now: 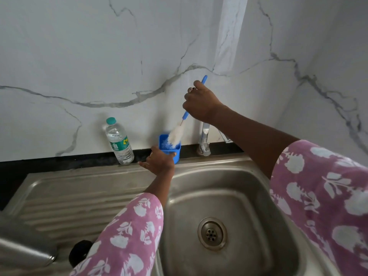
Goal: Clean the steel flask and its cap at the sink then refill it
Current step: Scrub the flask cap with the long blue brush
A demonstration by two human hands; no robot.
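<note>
Scrubbing looks not yet begun: the right hand (201, 102) grips the brush (175, 136), dipping it into the tub (177, 157) the left hand (159, 162) pinches, while flask (25, 250) and cap (79, 253) (apparently unwashed) lie lower left.

Sink basin (229, 192) is sitting on the right, its draining board (65, 196) running off to the left. Behind them, along the worktop (49, 159) strip under the wall (99, 56), the water bottle (119, 142) is standing upright on the left, the tub (176, 153) in the middle, and the tap (205, 140) right of it. The brush (176, 135) head is dipping into the tub, with the handle slanting up to the right into the right hand (201, 102). The left hand (159, 162) is holding the tub's near side. Near left, on the draining board, the flask (25, 250) is lying with the cap (79, 253) just right of it.
</note>
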